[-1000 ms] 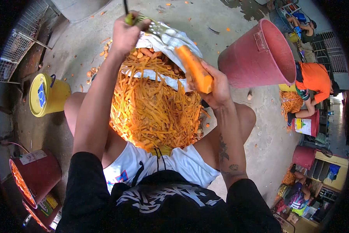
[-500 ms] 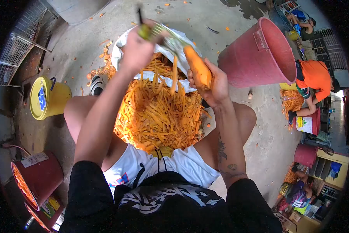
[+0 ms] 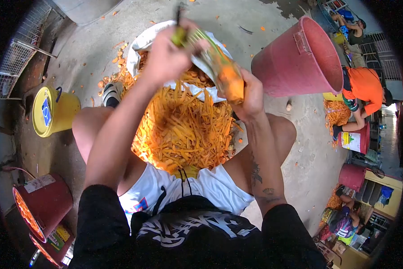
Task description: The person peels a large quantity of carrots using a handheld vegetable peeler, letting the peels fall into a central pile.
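Observation:
My right hand [image 3: 251, 92] is closed around a thick peeled carrot [image 3: 232, 84], held at a slant above the pile. In my left hand [image 3: 168, 56] is a peeler [image 3: 201, 42], blurred by motion, with a yellow-green handle and a dark end sticking up. Its far part overlaps the carrot's upper end; exact contact cannot be told through the blur. Below both hands, between my knees, lies a big heap of orange peel strips [image 3: 188, 130]. Just beyond it is an open white sack [image 3: 143, 42] with brownish items and peel inside.
A large pink bin [image 3: 280, 62] stands right of my hands. A yellow bucket [image 3: 64, 110] is at left, with dark red buckets [image 3: 53, 199] of orange pieces lower left. Carrot scraps [image 3: 118, 60] litter the concrete. Co-workers, one in an orange shirt [image 3: 365, 87], sit at far right.
My left hand with the peeler has moved right and slightly down, and the peeler now covers the upper part of the carrot. A strip hanging below the peeler is no longer visible.

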Motion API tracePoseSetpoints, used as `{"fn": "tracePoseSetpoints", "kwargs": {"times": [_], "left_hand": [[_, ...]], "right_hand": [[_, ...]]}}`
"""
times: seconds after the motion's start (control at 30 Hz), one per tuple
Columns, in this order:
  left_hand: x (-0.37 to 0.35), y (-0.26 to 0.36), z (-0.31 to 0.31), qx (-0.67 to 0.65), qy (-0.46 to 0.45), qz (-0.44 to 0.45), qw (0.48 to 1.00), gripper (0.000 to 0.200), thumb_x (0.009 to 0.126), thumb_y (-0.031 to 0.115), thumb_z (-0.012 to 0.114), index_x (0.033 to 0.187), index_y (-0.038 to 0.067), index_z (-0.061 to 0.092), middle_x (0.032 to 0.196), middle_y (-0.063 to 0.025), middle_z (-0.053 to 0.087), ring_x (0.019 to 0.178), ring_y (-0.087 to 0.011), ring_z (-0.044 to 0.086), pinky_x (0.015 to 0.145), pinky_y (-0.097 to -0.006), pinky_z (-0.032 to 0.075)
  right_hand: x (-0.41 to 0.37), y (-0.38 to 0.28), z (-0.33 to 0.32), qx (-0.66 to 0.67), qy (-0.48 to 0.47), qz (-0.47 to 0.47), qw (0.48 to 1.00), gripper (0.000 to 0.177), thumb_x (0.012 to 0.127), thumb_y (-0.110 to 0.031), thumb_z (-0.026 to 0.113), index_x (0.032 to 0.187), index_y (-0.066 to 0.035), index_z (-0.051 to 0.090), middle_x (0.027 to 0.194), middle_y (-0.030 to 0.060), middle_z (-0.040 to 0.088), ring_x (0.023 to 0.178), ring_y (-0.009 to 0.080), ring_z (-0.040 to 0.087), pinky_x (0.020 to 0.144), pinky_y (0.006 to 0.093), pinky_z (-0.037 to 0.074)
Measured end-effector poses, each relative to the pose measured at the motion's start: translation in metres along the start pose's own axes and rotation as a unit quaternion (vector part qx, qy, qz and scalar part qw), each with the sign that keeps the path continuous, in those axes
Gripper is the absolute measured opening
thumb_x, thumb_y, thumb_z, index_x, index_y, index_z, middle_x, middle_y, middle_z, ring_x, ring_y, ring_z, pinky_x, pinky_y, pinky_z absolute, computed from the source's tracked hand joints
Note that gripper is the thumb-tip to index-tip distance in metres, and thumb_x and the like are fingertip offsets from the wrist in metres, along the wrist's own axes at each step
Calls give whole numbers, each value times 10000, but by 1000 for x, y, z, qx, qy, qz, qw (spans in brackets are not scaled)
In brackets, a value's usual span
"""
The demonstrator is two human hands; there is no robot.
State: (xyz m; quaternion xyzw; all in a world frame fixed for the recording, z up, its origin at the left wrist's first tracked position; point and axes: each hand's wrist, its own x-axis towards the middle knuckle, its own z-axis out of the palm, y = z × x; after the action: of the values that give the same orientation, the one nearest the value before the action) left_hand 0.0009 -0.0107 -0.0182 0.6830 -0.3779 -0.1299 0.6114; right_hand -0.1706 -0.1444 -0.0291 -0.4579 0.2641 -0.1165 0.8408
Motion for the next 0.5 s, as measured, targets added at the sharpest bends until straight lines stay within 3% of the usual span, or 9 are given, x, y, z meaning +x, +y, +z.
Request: {"fn": "tracePoseSetpoints", "kwargs": {"times": [0.07, 0.13, 0.17, 0.2, 0.27, 0.37, 0.4, 0.47, 0.5], "left_hand": [[29, -37, -28, -12, 114, 37, 993, 135, 925, 154, 755, 931, 48, 672, 723, 15, 642, 591, -70, 530, 529, -252, 420], [34, -34, -39, -43, 158, 12, 986, 184, 921, 139, 761, 956, -8, 656, 787, -66, 707, 692, -132, 653, 659, -317, 549], [28, -36, -32, -33, 161, 3, 986, 198, 926, 147, 758, 926, -13, 642, 781, -72, 700, 655, -139, 638, 640, -305, 540], [15, -16, -14, -59, 126, -38, 990, 182, 929, 183, 764, 928, 52, 636, 723, 9, 632, 594, -71, 511, 531, -252, 413], [-11, 5, 17, -8, 27, 107, 994, 191, 931, 192, 765, 940, 49, 639, 735, 16, 628, 616, -80, 526, 552, -259, 430], [2, 1, -5, 13, 45, 57, 997, 188, 929, 185, 765, 940, 40, 645, 726, 31, 618, 630, -87, 539, 568, -263, 441], [18, -17, -23, -27, 108, 9, 994, 189, 932, 183, 762, 908, 35, 646, 717, 29, 614, 612, -79, 527, 554, -266, 427], [42, -43, -50, -28, 205, 24, 978, 198, 930, 185, 764, 869, 41, 643, 707, 20, 610, 577, -70, 505, 521, -265, 398], [42, -38, -50, -23, 199, -2, 980, 182, 925, 159, 763, 863, 36, 643, 717, -1, 632, 604, -88, 546, 565, -272, 453]], "right_hand": [[6, 1, -11, 25, -109, 16, 994, 463, 1081, -351, 372, 1289, 11, 571, 920, 98, 626, 725, 176, 556, 681, 306, 465], [1, -3, -4, 25, -92, 13, 995, 452, 1078, -346, 378, 1273, 11, 574, 909, 99, 626, 716, 176, 554, 677, 306, 462], [1, -6, -1, 24, -73, 14, 997, 441, 1074, -341, 384, 1257, 11, 578, 897, 99, 625, 708, 177, 552, 673, 307, 458], [3, -4, -3, 24, -72, 11, 997, 441, 1074, -341, 384, 1257, 11, 578, 897, 99, 625, 708, 177, 552, 673, 307, 458], [8, 4, -11, 8, -30, -18, 999, 415, 1084, -337, 398, 1288, -23, 578, 931, 65, 650, 763, 148, 609, 670, 286, 488], [7, 4, -18, 14, -89, -2, 996, 454, 1074, -359, 384, 1284, 3, 562, 930, 98, 617, 765, 167, 548, 669, 308, 442], [5, 5, -18, 12, -91, 1, 996, 454, 1074, -359, 384, 1284, 3, 562, 930, 98, 617, 765, 167, 548, 669, 308, 442], [3, 2, -13, 43, -107, 15, 993, 437, 1077, -359, 391, 1268, -6, 563, 942, 93, 621, 770, 164, 561, 668, 312, 445], [5, -1, -10, 44, -110, 10, 993, 437, 1077, -359, 391, 1268, -6, 563, 942, 93, 621, 770, 164, 561, 668, 312, 445]]}}
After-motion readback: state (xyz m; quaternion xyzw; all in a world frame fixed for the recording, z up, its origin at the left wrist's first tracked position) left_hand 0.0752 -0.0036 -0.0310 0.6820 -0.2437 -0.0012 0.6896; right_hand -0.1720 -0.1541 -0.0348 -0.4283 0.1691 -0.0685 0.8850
